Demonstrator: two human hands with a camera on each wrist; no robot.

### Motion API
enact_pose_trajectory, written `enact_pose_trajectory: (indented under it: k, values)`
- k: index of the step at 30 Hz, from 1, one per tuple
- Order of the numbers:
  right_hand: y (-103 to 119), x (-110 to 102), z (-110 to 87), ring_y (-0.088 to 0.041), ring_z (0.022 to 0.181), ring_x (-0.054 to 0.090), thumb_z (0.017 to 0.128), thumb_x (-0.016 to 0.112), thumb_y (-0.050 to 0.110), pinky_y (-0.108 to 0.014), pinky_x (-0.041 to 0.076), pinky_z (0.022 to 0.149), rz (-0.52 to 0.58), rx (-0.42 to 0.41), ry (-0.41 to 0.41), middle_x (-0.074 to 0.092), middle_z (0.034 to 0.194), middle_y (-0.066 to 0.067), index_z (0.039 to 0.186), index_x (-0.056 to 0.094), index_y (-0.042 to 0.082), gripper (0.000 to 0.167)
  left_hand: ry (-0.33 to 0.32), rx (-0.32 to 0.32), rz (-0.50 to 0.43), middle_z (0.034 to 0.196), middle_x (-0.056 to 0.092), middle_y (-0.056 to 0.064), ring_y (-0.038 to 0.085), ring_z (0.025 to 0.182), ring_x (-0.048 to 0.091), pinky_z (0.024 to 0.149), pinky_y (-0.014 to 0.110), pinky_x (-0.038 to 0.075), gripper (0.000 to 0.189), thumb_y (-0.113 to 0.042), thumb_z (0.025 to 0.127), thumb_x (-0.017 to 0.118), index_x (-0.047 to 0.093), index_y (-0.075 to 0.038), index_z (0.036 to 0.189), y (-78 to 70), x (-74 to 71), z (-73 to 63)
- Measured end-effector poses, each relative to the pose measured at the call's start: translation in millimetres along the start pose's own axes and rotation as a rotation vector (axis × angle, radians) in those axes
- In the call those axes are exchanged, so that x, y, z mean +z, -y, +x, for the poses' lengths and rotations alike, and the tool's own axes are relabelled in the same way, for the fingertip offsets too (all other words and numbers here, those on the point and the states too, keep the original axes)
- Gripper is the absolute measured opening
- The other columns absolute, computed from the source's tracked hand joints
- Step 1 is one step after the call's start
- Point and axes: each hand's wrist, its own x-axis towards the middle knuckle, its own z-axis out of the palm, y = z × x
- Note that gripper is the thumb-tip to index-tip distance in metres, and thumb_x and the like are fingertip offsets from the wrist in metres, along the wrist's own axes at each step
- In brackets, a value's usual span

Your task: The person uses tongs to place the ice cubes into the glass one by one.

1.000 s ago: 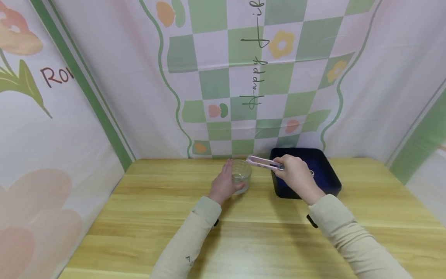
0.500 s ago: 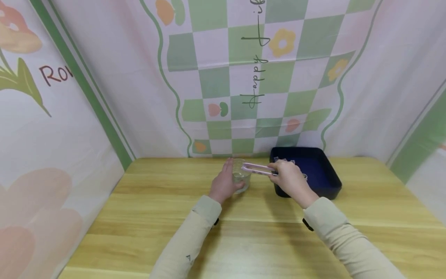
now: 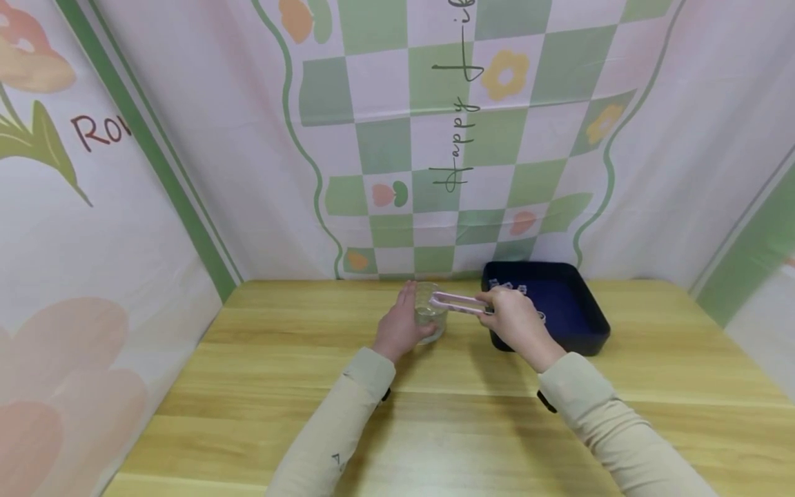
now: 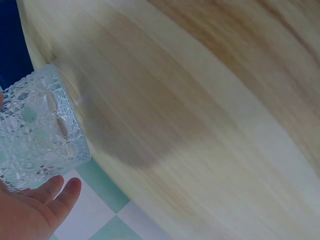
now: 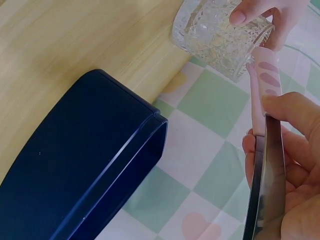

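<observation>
My left hand (image 3: pixel 397 330) grips a clear cut-glass tumbler (image 3: pixel 434 333) on the table, fingers behind it and thumb in front. The left wrist view shows the tumbler's patterned wall (image 4: pixel 42 125) close up. My right hand (image 3: pixel 517 323) holds metal tongs with pale pink, spotted tips (image 5: pixel 267 75), thumb along one arm and fingers under the other. The tips reach the tumbler's mouth, side by side with a narrow gap in the right wrist view. Whether anything sits between them I cannot tell.
A dark blue rectangular tray (image 3: pixel 574 321) stands at the back right, partly under my right hand. Several small clear cubes (image 3: pixel 508 285) lie along its far left side. Behind the wooden table (image 3: pixel 447 435) hangs a green-and-white checked curtain (image 3: pixel 435 228).
My right hand has moved left and slightly down with the tongs, bringing their tips to the tumbler's mouth. The cubes in the tray have come into view. My left hand stays on the tumbler.
</observation>
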Motion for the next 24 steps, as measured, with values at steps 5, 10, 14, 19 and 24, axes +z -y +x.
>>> enact_pose_trajectory:
  k: [5, 10, 14, 19, 24]
  values:
    - [-1, 2, 0.3, -0.026, 0.071, 0.065, 0.080, 0.074, 0.007, -0.037, 0.054, 0.059, -0.001, 0.000, -0.002, 0.069, 0.089, -0.019, 0.104, 0.071, -0.004, 0.027, 0.009, -0.006, -0.006, 0.161, 0.018, 0.010, 0.022, 0.088, 0.065, 0.058, 0.020, 0.050, 0.098, -0.041, 0.084, 0.071, 0.013, -0.006, 0.153, 0.1, 0.7, 0.4]
    - [-1, 3, 0.5, -0.026, 0.071, 0.065, 0.080, 0.074, 0.007, -0.036, 0.054, 0.059, 0.001, 0.008, 0.013, 0.069, 0.090, -0.019, 0.104, 0.071, -0.004, 0.027, 0.006, -0.004, -0.008, 0.161, 0.018, 0.010, 0.023, 0.090, 0.065, 0.061, 0.021, 0.051, 0.097, -0.042, 0.084, 0.071, 0.013, -0.006, 0.153, 0.1, 0.7, 0.0]
    - [-2, 2, 0.6, -0.026, 0.071, 0.064, 0.080, 0.074, 0.007, -0.037, 0.054, 0.060, 0.000, 0.014, 0.017, 0.069, 0.090, -0.019, 0.106, 0.071, -0.004, 0.029, 0.001, -0.003, -0.010, 0.160, 0.019, 0.010, 0.024, 0.094, 0.065, 0.066, 0.024, 0.054, 0.097, -0.041, 0.084, 0.071, 0.014, -0.006, 0.153, 0.4, 1.2, 0.0]
    - [-5, -2, 0.7, -0.029, 0.074, 0.066, 0.079, 0.075, 0.008, -0.041, 0.055, 0.063, -0.011, 0.013, -0.028, 0.069, 0.091, -0.020, 0.106, 0.070, -0.004, 0.029, -0.013, 0.002, 0.000, 0.160, 0.021, 0.011, 0.027, 0.106, 0.063, 0.080, 0.031, 0.057, 0.097, -0.041, 0.083, 0.072, 0.015, -0.005, 0.153, 0.7, 2.3, 0.7]
    - [-16, -11, 2.6, -0.032, 0.074, 0.066, 0.079, 0.074, 0.006, -0.043, 0.055, 0.063, 0.009, 0.038, -0.091, 0.068, 0.092, -0.023, 0.105, 0.070, -0.006, 0.029, -0.021, 0.009, 0.003, 0.160, 0.021, 0.012, 0.029, 0.113, 0.061, 0.087, 0.036, 0.056, 0.098, -0.041, 0.082, 0.073, 0.015, -0.005, 0.153, 0.3, 2.8, 1.1]
